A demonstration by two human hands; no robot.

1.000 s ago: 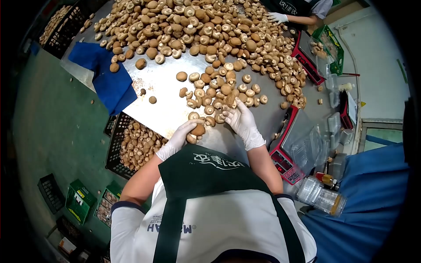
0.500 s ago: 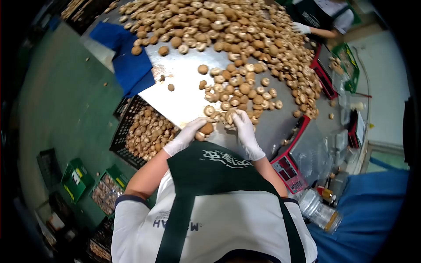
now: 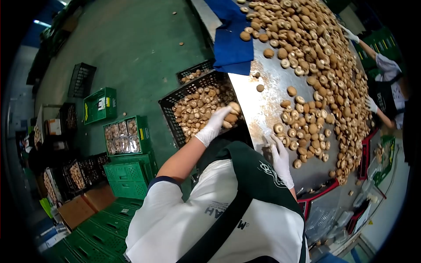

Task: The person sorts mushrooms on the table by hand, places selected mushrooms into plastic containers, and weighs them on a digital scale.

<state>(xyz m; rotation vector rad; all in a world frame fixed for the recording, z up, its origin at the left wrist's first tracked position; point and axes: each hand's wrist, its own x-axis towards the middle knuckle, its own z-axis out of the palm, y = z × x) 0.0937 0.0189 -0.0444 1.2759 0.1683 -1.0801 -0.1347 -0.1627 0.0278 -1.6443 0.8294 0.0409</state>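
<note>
My left hand (image 3: 214, 125), in a white glove, is closed around a few brown mushrooms (image 3: 231, 117). It is over the near side of a black crate (image 3: 165, 106) filled with mushrooms (image 3: 197, 107). My right hand (image 3: 280, 160), also gloved, rests at the near edge of the metal table (image 3: 258, 111), fingers stretched out and nothing clearly in them. Just beyond its fingertips lies a loose group of mushrooms (image 3: 309, 129), some cap up, some stem up.
A large mushroom pile (image 3: 320, 44) covers the table's far side, beside a blue cloth (image 3: 232, 39). Another person's gloved hand (image 3: 372, 105) touches the pile at right. Red scales (image 3: 322, 193) stand at right. Green crates (image 3: 127, 175) and a crate of packed trays (image 3: 125, 136) stand at left.
The view has swung left. My left hand has moved from the table to over the black crate, carrying mushrooms. The mushroom that was in my right hand is no longer seen there.
</note>
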